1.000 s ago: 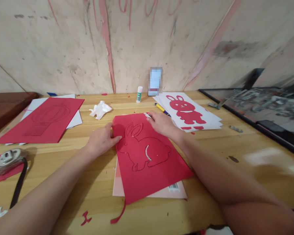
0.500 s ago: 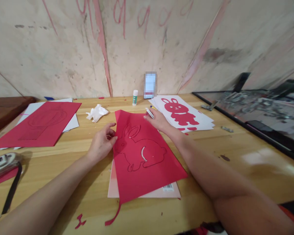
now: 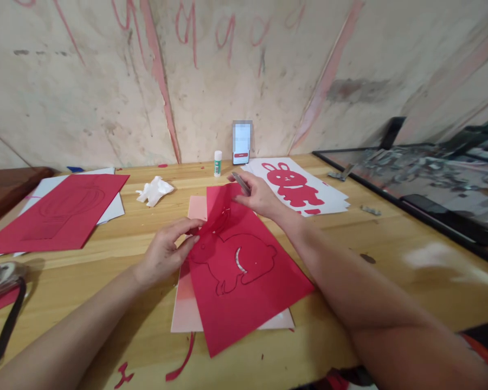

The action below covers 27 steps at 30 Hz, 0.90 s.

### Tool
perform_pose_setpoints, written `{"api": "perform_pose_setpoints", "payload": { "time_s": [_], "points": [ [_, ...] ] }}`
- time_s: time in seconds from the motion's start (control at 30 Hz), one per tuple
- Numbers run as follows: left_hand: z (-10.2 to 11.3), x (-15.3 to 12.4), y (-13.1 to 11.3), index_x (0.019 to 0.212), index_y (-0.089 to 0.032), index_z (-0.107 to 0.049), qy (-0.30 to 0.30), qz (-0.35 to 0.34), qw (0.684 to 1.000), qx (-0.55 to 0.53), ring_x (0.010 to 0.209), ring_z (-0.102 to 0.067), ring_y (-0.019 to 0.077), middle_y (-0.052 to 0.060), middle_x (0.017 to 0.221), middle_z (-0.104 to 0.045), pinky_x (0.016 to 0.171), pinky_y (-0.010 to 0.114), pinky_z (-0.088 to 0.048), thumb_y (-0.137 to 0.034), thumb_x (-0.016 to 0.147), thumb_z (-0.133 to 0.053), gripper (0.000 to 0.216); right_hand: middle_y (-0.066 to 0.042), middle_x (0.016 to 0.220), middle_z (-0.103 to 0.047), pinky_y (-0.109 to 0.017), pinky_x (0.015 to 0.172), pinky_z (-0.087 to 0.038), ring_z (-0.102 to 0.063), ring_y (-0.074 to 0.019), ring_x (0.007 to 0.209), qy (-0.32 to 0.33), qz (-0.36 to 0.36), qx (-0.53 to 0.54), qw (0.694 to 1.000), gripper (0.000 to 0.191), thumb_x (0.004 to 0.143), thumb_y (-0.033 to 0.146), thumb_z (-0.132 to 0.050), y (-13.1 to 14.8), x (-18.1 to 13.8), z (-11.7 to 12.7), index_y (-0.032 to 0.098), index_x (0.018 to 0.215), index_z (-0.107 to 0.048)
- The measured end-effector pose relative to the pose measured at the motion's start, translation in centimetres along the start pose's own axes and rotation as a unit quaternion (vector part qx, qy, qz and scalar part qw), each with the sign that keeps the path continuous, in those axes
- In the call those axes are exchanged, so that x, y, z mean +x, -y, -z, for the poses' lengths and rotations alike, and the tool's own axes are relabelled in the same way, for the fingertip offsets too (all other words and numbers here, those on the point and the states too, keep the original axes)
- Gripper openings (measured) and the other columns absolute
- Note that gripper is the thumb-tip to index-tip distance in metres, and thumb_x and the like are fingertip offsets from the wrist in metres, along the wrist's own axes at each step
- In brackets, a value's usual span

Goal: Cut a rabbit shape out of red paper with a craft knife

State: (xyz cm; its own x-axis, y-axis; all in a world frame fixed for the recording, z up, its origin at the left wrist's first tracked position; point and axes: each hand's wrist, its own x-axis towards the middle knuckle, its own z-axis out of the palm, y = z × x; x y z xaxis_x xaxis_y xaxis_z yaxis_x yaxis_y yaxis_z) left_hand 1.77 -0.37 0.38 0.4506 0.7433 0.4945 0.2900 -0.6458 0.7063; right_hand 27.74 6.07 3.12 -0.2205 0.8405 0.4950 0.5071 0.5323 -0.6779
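A red paper sheet (image 3: pixel 252 303) with a rabbit outline lies in front of me, its upper left part raised and bent. White shows through a curved cut at the rabbit's haunch. My left hand (image 3: pixel 165 252) pinches the sheet's left edge by the rabbit's head. In my right hand (image 3: pixel 264 197) is a slim grey craft knife (image 3: pixel 242 184), tilted over the sheet's top edge; its tip is not clear to see. Partly covered by the sheet is a pale pink booklet (image 3: pixel 187 317). A red paper strip (image 3: pixel 183 363) curls near the front.
White sheets with a red paper rabbit (image 3: pixel 296 184) lie at the right. A glue stick (image 3: pixel 217 163) and a phone (image 3: pixel 242 142) stand at the back, near crumpled tissue (image 3: pixel 155 191). Another red sheet (image 3: pixel 65 214) and a tape measure (image 3: pixel 2 279) are at the left.
The red sheet has turned and shifted towards me, baring more of the booklet at the left. Its upper left part has bent upward. Both hands stay on or over it.
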Motion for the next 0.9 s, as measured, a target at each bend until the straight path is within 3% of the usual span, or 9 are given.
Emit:
{"api": "perform_pose_setpoints", "payload": {
  "time_s": [0.1,0.23,0.37,0.47,0.57,0.67,0.83,0.9],
  "points": [
    [0.3,0.2,-0.1,0.108,-0.024,-0.063,0.019,-0.018,1.0,-0.008,0.083,-0.06,0.0128,0.002,0.094,-0.066,0.078,0.027,-0.049,-0.017,0.086,-0.055,0.024,-0.006,0.103,-0.061,-0.032,0.07,-0.041,-0.054,-0.0196,0.085,0.011,0.036,-0.005,0.999,0.034,0.066,0.021,-0.066,0.4,0.0,0.2,0.02,0.1,-0.061],
    [0.4,0.2,-0.1,0.105,-0.025,-0.064,0.016,-0.004,0.999,-0.029,0.08,-0.059,0.0128,0.0,0.091,-0.066,0.077,0.027,-0.048,-0.019,0.086,-0.057,0.021,-0.002,0.08,-0.059,-0.03,0.067,-0.038,-0.051,-0.0165,0.074,0.029,0.019,-0.022,0.999,0.01,0.073,0.025,-0.062,0.9,0.0,0.5,0.018,0.08,-0.06],
    [0.6,0.4,0.2,0.105,-0.024,-0.065,-0.016,0.06,0.996,-0.065,0.082,-0.058,0.0147,0.003,0.097,-0.067,0.08,0.03,-0.047,-0.027,0.084,-0.061,0.021,0.002,0.066,-0.051,-0.028,0.061,-0.033,-0.043,-0.0129,0.062,0.017,-0.001,-0.067,0.998,0.009,0.073,0.024,-0.059,1.2,0.0,0.8,0.019,0.07,-0.052],
    [0.8,0.6,0.5,0.117,-0.023,-0.059,-0.019,0.141,0.984,-0.107,0.09,-0.06,0.0181,0.006,0.105,-0.064,0.081,0.033,-0.048,-0.035,0.083,-0.063,0.036,0.004,0.061,-0.046,-0.027,0.057,-0.029,-0.039,-0.0113,0.057,0.0,-0.034,-0.08,0.996,0.009,0.072,0.023,-0.057,1.6,0.0,1.3,0.019,0.068,-0.05],
    [1.0,0.8,0.7,0.129,-0.024,-0.049,0.001,0.218,0.963,-0.16,0.093,-0.063,0.0217,0.009,0.107,-0.063,0.078,0.035,-0.051,-0.041,0.08,-0.066,0.054,0.005,0.059,-0.044,-0.026,0.056,-0.028,-0.038,-0.0108,0.056,-0.02,-0.066,-0.088,0.994,0.012,0.07,0.023,-0.058,1.9,0.1,1.9,0.019,0.065,-0.048],
    [1.3,1.0,0.7,0.127,-0.02,-0.05,0.023,0.279,0.936,-0.213,0.089,-0.066,0.0242,0.011,0.105,-0.066,0.075,0.036,-0.053,-0.043,0.074,-0.072,0.062,0.004,0.058,-0.046,-0.027,0.056,-0.028,-0.04,-0.0113,0.057,-0.036,-0.118,-0.112,0.986,0.013,0.067,0.022,-0.06,1.9,0.4,2.6,0.019,0.061,-0.049],
    [3.3,1.6,0.6,0.107,-0.019,-0.065,0.124,0.4,0.865,-0.276,0.079,-0.07,0.0246,0.01,0.099,-0.071,0.073,0.037,-0.057,-0.039,0.067,-0.079,0.047,0.002,0.059,-0.054,-0.028,0.056,-0.033,-0.047,-0.0126,0.059,-0.072,-0.215,-0.096,0.969,0.007,0.065,0.02,-0.064,1.2,0.5,3.5,0.018,0.063,-0.058],
    [4.6,1.8,0.7,0.103,-0.021,-0.067,0.153,0.427,0.856,-0.247,0.074,-0.071,0.0254,0.009,0.093,-0.073,0.068,0.038,-0.058,-0.037,0.066,-0.079,0.043,0.002,0.057,-0.052,-0.027,0.054,-0.033,-0.046,-0.012,0.056,-0.076,-0.255,-0.064,0.962,0.007,0.065,0.019,-0.064,0.9,0.4,3.6,0.017,0.064,-0.058]
  ]
}}
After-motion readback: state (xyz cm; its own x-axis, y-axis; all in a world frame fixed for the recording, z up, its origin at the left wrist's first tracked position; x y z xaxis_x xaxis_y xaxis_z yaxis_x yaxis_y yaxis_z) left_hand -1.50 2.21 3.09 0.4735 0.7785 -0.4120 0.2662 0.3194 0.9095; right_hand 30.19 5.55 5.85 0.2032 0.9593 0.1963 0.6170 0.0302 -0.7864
